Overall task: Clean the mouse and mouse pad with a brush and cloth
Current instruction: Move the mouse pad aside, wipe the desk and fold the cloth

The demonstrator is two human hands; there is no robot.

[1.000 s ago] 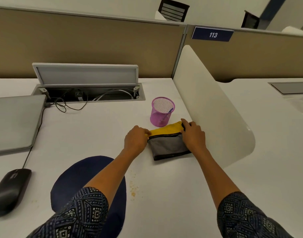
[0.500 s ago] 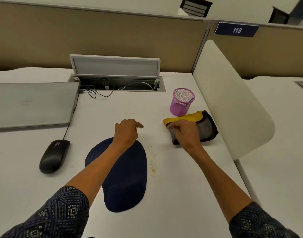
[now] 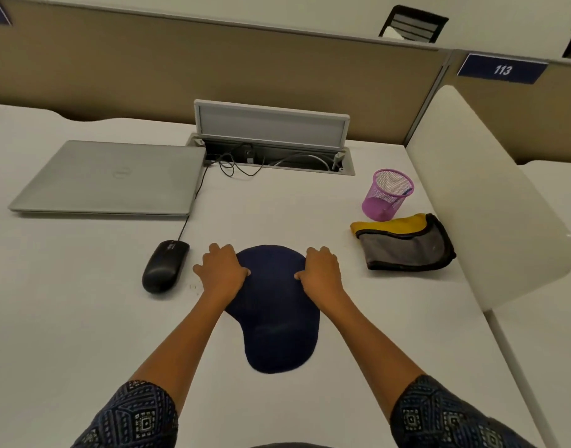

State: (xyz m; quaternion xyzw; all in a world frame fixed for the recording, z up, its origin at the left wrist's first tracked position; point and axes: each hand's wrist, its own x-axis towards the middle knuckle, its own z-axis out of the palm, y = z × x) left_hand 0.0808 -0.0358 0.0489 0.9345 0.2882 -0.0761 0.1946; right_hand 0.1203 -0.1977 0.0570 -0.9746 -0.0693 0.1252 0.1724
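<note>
Both hands grip the mouse pad [image 3: 274, 305] — left hand [image 3: 222, 273], right hand [image 3: 321, 273].
Mouse [image 3: 164, 265] just left of the grip; cloth [image 3: 407, 247] and mesh cup [image 3: 387, 194] off right.

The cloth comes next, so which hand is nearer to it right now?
Right. The right hand grips the mouse pad's right edge, with the cloth just beyond; the left hand is across the pad.

Head view, down over desk [image 3: 374, 350]

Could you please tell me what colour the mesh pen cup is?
The pen cup is pink-purple, seen in the head view.
</note>
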